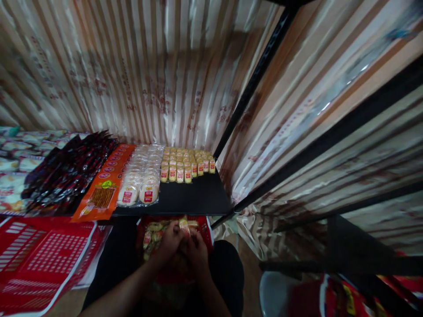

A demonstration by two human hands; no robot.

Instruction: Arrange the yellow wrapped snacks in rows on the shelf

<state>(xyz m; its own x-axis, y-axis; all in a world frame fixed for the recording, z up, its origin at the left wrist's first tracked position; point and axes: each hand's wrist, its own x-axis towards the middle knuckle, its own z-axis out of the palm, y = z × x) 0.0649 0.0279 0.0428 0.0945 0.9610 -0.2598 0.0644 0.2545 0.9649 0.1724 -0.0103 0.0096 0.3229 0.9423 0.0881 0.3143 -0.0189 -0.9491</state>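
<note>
Between my knees, a red basket [209, 233] holds several small yellow snack packets [155, 226] with red-and-white labels. Above it, both hands come together at one such wrapped snack packet [184, 224]. My left hand [172, 240] has its fingers closed on the packet's left side. From the right, my right hand [197, 248] grips the same packet with curled fingers. On the black shelf [194, 198] just beyond, rows of matching yellow packets [180, 171] stand upright close together. The fingertips and the lower end of the held packet are partly hidden.
Clear packs of round white cakes [139, 185], an orange snack bag [102, 189], dark shiny pouches [66, 176] and white packets [13, 185] line the shelf leftward. A red basket [59, 251] sits lower left. Black metal posts [257, 83] stand before the curtain [148, 66].
</note>
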